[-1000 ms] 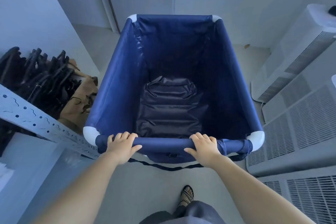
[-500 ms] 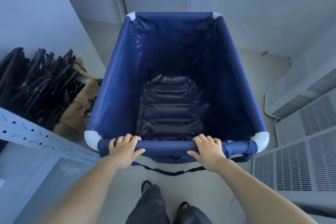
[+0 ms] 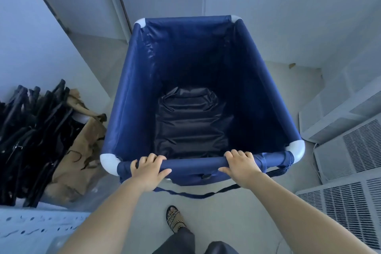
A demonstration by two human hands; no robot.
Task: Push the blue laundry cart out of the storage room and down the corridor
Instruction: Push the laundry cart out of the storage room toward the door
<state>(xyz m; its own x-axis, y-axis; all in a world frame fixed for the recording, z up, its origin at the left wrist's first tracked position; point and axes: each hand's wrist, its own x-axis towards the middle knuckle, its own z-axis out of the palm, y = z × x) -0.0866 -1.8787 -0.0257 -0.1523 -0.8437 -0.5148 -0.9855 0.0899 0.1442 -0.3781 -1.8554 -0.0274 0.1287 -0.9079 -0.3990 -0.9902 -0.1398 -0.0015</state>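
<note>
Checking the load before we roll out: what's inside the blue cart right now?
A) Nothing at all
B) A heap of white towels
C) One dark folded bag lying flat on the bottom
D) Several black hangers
C: inside the blue laundry cart, a single dark folded bag lies flat on the bottom, while the left hand and right hand grip the near rail.

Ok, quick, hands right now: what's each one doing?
Left hand: closed on the blue laundry cart's near rail.
Right hand: closed on the same rail.
</note>
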